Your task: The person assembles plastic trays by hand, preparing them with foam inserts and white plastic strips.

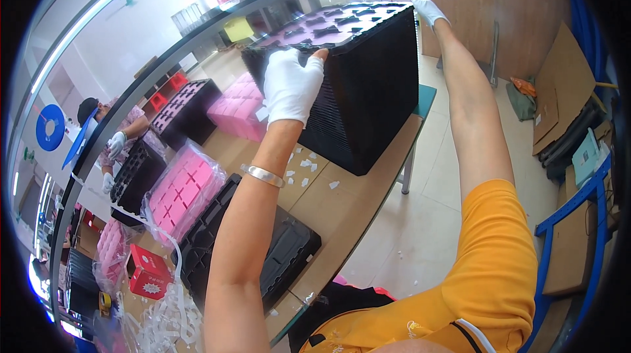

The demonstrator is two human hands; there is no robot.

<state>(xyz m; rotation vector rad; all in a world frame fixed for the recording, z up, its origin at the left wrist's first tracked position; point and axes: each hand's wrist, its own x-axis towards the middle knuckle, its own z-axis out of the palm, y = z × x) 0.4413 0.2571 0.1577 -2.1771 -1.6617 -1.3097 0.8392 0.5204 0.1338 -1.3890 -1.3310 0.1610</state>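
Note:
A tall stack of nested black plastic trays point(371, 90) stands on the table, its top tray point(342, 23) showing rows of dark raised tabs over pink and white patches. My left hand point(292, 87), in a white glove with bare fingertips, grips the near left corner of that top tray, thumb over the rim. At the far right corner, my right hand point(430, 10), gloved the same way, holds the rim; most of its fingers are hidden. Small white scraps point(307, 164) lie beside the stack. Another black tray point(289, 248) lies under my left forearm.
Bagged pink foam blocks point(181, 192), more pink blocks point(240, 106) and a red box point(148, 271) sit to the left. A metal frame bar point(164, 50) crosses there. Beyond it, a co-worker point(128, 123) in white gloves handles black trays. Cardboard point(559, 90) and a blue rack point(575, 215) stand right.

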